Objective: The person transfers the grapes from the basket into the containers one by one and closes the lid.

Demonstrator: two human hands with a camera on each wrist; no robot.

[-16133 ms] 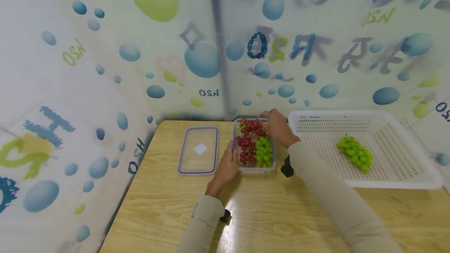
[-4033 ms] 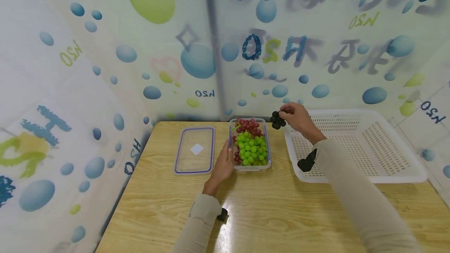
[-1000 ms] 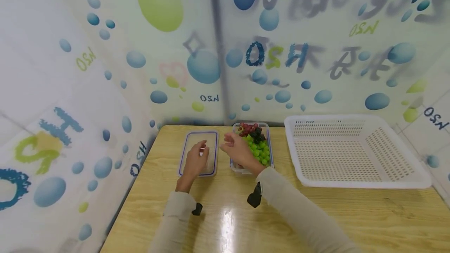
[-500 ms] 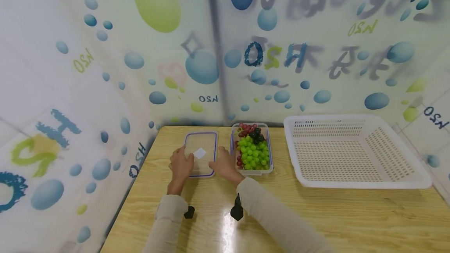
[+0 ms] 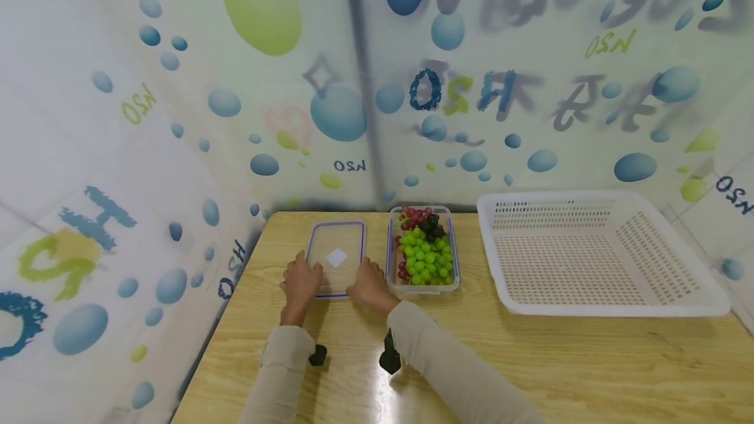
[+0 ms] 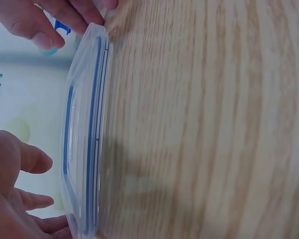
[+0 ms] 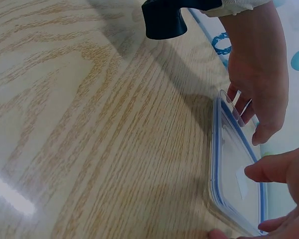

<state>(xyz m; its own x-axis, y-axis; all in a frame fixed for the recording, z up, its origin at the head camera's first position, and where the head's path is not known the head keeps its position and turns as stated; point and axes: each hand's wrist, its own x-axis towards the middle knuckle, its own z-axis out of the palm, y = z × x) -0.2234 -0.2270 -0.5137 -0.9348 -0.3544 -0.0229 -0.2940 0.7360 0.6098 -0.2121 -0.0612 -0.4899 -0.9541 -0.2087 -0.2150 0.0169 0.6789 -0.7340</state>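
Note:
A clear lid with a blue seal lies on the table, with a white diamond-shaped label in its middle. My left hand is at the lid's left edge, fingertips against the rim and thumb raised off it. At the right edge, my right hand has its fingers by the rim, its thumb hovering above the lid in the right wrist view. Right of that hand stands a clear plastic container holding red grapes, black grapes and green grapes.
A white perforated basket stands on the right of the wooden table. A wall printed with blue and green drops rises directly behind the table, and another closes off the left side.
The green bunch from the basket and the black grapes held earlier now lie in the container. Both hands have left the container and come down to either side of the lid.

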